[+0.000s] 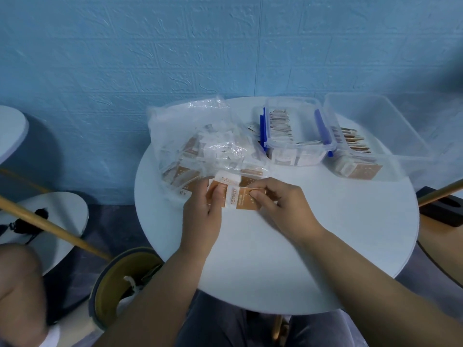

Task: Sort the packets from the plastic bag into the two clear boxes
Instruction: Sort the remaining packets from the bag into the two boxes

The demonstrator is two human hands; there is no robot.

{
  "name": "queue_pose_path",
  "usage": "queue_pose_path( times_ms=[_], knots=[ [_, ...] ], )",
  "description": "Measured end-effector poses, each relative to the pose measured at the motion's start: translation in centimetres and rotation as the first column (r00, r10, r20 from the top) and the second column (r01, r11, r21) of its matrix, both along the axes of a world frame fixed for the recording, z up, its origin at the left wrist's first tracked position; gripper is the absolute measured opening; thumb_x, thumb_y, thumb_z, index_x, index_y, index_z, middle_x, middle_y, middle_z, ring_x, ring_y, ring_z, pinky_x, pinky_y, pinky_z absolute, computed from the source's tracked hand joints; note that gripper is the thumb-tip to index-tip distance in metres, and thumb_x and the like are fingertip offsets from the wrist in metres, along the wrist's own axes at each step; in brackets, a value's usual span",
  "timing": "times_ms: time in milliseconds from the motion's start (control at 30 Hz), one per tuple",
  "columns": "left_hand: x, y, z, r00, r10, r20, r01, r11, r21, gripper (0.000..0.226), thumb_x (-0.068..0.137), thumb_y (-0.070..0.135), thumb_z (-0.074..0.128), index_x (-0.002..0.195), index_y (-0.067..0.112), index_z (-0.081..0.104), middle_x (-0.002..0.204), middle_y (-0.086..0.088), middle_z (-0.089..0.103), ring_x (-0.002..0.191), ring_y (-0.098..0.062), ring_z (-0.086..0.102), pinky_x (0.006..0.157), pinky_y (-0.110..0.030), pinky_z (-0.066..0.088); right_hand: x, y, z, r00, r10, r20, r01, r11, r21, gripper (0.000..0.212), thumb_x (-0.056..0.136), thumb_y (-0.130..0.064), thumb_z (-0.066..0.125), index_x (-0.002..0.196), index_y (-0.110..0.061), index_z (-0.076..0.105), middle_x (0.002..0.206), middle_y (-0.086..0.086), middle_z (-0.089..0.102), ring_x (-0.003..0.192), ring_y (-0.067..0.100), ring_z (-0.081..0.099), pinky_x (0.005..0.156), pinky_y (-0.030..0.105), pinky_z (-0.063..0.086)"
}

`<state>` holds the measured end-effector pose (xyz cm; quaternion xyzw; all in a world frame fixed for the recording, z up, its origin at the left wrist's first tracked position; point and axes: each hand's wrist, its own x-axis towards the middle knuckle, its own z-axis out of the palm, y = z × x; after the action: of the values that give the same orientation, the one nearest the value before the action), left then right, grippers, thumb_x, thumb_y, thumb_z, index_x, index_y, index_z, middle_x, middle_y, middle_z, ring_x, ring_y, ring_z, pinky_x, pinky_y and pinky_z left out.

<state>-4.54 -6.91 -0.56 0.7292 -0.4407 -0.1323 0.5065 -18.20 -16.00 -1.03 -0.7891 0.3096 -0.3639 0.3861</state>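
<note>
The left hand [203, 211] and right hand [283, 204] pinch brown packets [236, 199]; separate them fully before reaching the 2 boxes [298, 146] beyond the right hand.

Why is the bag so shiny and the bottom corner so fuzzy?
Head view: light glints off the crinkly bag; head view, lower left: a smeared blob, too blurred to name; head view: the wide lens bows the wall lines.
</note>
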Motion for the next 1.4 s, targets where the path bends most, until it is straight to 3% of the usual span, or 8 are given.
queue_pose_path(
  times_ms=[233, 433, 633, 800, 933, 1100, 1200, 1400],
  knots=[
    [-0.4, 0.0, 0.0, 0.995, -0.088, 0.054, 0.087, 0.996, 0.025, 0.025, 0.088, 0.02, 0.061, 0.111, 0.013, 0.058, 0.094, 0.013, 0.06, 0.08, 0.0, 0.058, 0.062, 0.0, 0.039, 1.1, 0.3, 0.5, 0.995, -0.082, 0.061, 0.077, 0.993, 0.086, 0.013, 0.082, -0.009, 0.068, 0.084, -0.02, 0.064, 0.079, -0.015, 0.063, 0.074, 0.006, 0.06, 0.074, 0.016, 0.049],
    [-0.1, -0.1, 0.3, 0.989, 0.141, -0.038, -0.144, 0.985, -0.093, 0.018, 0.093, 0.026, 0.053, 0.108, 0.029, 0.044, 0.105, 0.014, 0.054, 0.095, -0.004, 0.052, 0.069, -0.001, 0.036, 1.5, -2.0, -0.6, 0.888, -0.103, -0.449, -0.035, 0.957, -0.29, 0.023, 0.086, -0.018, 0.061, 0.108, -0.01, 0.066, 0.115, 0.005, 0.065, 0.109, 0.029, 0.055, 0.091, 0.034, 0.045],
    [0.3, -0.4, 0.1, 0.974, 0.202, -0.107, -0.212, 0.973, -0.093, 0.034, 0.094, 0.026, 0.05, 0.126, 0.015, 0.045, 0.109, 0.013, 0.049, 0.098, -0.003, 0.049, 0.061, 0.005, 0.037, 2.6, -1.7, -1.8, 0.81, -0.191, -0.555, -0.074, 0.905, -0.419, 0.04, 0.082, -0.032, 0.045, 0.106, -0.008, 0.067, 0.114, 0.011, 0.066, 0.106, 0.03, 0.062, 0.083, 0.04, 0.054],
    [0.6, -0.6, 0.0, 0.967, 0.208, -0.146, -0.224, 0.969, -0.103, 0.03, 0.094, 0.025, 0.05, 0.122, 0.015, 0.046, 0.104, 0.014, 0.051, 0.09, -0.002, 0.05, 0.06, 0.006, 0.036, 1.6, -1.2, -2.1, 0.916, 0.036, -0.4, -0.195, 0.91, -0.365, 0.026, 0.084, -0.027, 0.055, 0.102, -0.016, 0.069, 0.113, -0.002, 0.067, 0.109, 0.017, 0.061, 0.093, 0.032, 0.05],
    [0.6, -0.8, 0.0, 0.965, 0.206, -0.161, -0.223, 0.97, -0.097, 0.029, 0.094, 0.027, 0.051, 0.121, 0.017, 0.046, 0.104, 0.013, 0.051, 0.089, -0.001, 0.051, 0.059, 0.005, 0.037, 1.7, -1.3, -1.1, 0.954, -0.101, -0.282, 0.042, 0.977, -0.209, 0.023, 0.086, -0.018, 0.059, 0.108, -0.016, 0.066, 0.111, -0.001, 0.065, 0.106, 0.019, 0.056, 0.089, 0.021, 0.041],
    [0.5, -0.6, 0.1, 0.967, 0.192, -0.165, -0.207, 0.975, -0.082, 0.02, 0.094, 0.027, 0.052, 0.111, 0.028, 0.042, 0.099, 0.017, 0.051, 0.085, 0.001, 0.05, 0.059, 0.005, 0.037, 3.4, -2.0, 0.1, 0.808, -0.205, -0.552, 0.108, 0.973, -0.204, 0.044, 0.082, -0.039, 0.064, 0.119, -0.017, 0.06, 0.119, 0.004, 0.056, 0.114, 0.024, 0.044, 0.096, 0.03, 0.037],
    [0.6, -0.5, -0.1, 0.973, 0.179, -0.145, -0.191, 0.979, -0.075, 0.019, 0.094, 0.025, 0.052, 0.108, 0.03, 0.041, 0.092, 0.022, 0.05, 0.08, 0.006, 0.051, 0.062, 0.004, 0.037, 3.9, -1.9, 0.8, 0.772, -0.204, -0.603, 0.14, 0.979, -0.152, 0.06, 0.072, -0.052, 0.07, 0.122, -0.023, 0.056, 0.121, 0.002, 0.052, 0.114, 0.023, 0.042, 0.095, 0.029, 0.034],
    [0.7, -0.7, -0.3, 0.981, 0.147, -0.128, -0.155, 0.986, -0.057, 0.02, 0.093, 0.029, 0.052, 0.109, 0.033, 0.04, 0.091, 0.031, 0.048, 0.079, 0.016, 0.05, 0.061, 0.002, 0.039, 4.2, -2.1, 0.8, 0.798, -0.158, -0.581, 0.165, 0.985, -0.042, 0.061, 0.066, -0.046, 0.076, 0.12, -0.03, 0.055, 0.11, -0.004, 0.059, 0.106, 0.017, 0.053, 0.092, 0.029, 0.038]
  ],
)
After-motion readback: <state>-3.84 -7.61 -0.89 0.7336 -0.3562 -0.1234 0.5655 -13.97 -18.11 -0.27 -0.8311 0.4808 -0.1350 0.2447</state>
